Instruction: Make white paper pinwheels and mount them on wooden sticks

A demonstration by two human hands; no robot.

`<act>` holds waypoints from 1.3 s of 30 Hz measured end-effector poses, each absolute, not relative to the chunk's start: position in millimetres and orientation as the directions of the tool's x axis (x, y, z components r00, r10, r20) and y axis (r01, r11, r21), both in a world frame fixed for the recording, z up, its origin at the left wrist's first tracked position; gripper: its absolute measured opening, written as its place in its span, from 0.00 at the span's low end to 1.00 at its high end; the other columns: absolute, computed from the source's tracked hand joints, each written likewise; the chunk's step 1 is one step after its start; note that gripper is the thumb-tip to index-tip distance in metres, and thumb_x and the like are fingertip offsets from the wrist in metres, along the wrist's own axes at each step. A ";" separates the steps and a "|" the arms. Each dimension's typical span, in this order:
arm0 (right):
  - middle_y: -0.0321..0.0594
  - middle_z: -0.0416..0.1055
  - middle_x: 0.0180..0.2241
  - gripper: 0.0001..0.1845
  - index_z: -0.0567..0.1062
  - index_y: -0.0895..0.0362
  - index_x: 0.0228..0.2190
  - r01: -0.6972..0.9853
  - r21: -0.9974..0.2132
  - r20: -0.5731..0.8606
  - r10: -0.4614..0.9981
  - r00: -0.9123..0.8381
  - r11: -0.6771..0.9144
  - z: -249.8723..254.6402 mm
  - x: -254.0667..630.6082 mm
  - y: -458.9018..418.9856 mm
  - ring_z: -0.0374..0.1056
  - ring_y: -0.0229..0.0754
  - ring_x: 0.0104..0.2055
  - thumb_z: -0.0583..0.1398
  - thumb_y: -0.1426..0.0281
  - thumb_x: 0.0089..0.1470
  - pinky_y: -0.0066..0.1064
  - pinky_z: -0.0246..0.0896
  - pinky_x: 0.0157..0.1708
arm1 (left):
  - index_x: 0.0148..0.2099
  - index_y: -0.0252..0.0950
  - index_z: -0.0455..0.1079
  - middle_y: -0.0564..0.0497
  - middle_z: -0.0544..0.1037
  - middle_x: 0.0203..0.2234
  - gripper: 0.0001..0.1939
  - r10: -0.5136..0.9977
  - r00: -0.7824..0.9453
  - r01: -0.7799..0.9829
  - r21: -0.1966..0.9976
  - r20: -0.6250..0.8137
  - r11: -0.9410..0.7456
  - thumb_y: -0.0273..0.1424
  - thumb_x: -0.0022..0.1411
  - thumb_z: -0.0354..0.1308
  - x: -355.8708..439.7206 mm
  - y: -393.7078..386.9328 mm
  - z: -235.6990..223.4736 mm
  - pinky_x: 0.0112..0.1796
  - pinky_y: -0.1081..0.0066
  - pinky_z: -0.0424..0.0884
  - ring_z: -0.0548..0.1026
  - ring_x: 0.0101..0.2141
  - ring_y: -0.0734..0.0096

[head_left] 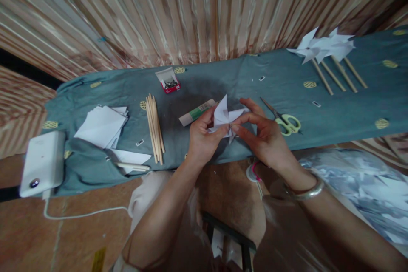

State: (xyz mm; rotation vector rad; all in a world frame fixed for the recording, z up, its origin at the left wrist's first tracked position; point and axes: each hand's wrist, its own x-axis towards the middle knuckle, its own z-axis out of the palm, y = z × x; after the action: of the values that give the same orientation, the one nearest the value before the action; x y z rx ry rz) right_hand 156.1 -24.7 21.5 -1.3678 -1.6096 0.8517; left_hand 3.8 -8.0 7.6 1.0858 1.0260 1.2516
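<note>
Between both hands is a white paper pinwheel (222,112), held just above the cloth near the table's front edge. My left hand (205,136) grips its left side, thumb pressed near the centre. The thumb and forefinger of my right hand (263,136) pinch it close to the middle, with the other fingers slightly raised. Whether a pin sits at that centre is too small to tell. A green and white box (197,112) lies just behind my left hand. Scissors with light green handles (282,118) rest right of my right hand.
A bundle of wooden sticks (154,129) and a stack of white paper (101,125) lie left. Behind them stands an open red box of small metal pins (169,83). Finished pinwheels on sticks (331,51) lie back right. A white power bank (43,161) with a cable sits at the left end.
</note>
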 end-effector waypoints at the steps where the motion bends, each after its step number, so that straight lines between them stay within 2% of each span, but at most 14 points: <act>1: 0.38 0.63 0.61 0.05 0.76 0.51 0.28 0.413 -0.894 0.165 0.985 -0.054 0.172 20.9 155.8 -24.7 0.50 0.52 0.68 0.63 0.64 0.53 0.53 0.39 0.67 | 0.48 0.36 0.75 0.50 0.82 0.38 0.23 0.998 0.055 -0.195 0.981 0.003 0.008 0.26 0.47 0.67 3.7 -7.9 7.2 0.42 0.67 0.73 0.79 0.39 0.63; 10: 0.40 0.64 0.61 0.06 0.77 0.51 0.28 0.351 -0.921 0.164 0.986 -0.039 0.167 13.8 154.8 -23.1 0.51 0.51 0.67 0.63 0.63 0.53 0.53 0.42 0.65 | 0.48 0.36 0.74 0.51 0.82 0.37 0.23 0.999 0.042 -0.151 0.988 -0.016 0.022 0.27 0.47 0.66 3.9 -7.2 6.9 0.41 0.67 0.74 0.78 0.38 0.64; 25: 0.42 0.64 0.61 0.08 0.76 0.51 0.28 0.327 -0.935 0.130 0.991 -0.037 0.135 12.4 155.4 -21.8 0.51 0.53 0.67 0.63 0.60 0.52 0.53 0.41 0.65 | 0.47 0.35 0.74 0.50 0.81 0.37 0.24 0.998 0.059 -0.185 0.982 -0.021 0.032 0.31 0.46 0.69 3.1 -7.9 7.4 0.40 0.67 0.74 0.78 0.38 0.63; 34: 0.42 0.67 0.58 0.11 0.77 0.51 0.27 0.198 -0.978 0.049 0.997 -0.061 0.060 16.3 155.6 -20.9 0.54 0.52 0.66 0.65 0.58 0.50 0.52 0.41 0.65 | 0.49 0.35 0.74 0.49 0.82 0.37 0.25 0.997 0.083 -0.174 0.984 -0.010 0.024 0.34 0.47 0.69 1.6 -7.3 7.7 0.40 0.67 0.73 0.78 0.37 0.63; 39: 0.42 0.70 0.54 0.11 0.77 0.51 0.26 0.162 -0.984 0.075 0.997 -0.023 0.078 16.5 153.5 -21.9 0.53 0.54 0.66 0.66 0.57 0.49 0.50 0.44 0.64 | 0.48 0.34 0.75 0.50 0.81 0.35 0.25 0.996 0.082 -0.197 0.979 -0.030 0.046 0.35 0.45 0.70 1.6 -7.3 7.0 0.37 0.69 0.73 0.77 0.34 0.65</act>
State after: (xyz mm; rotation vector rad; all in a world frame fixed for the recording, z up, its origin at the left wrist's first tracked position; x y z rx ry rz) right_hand 153.5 -21.9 16.5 -1.2613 -1.3763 1.0827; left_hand 1.6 -7.3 7.0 1.0702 1.0226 1.2123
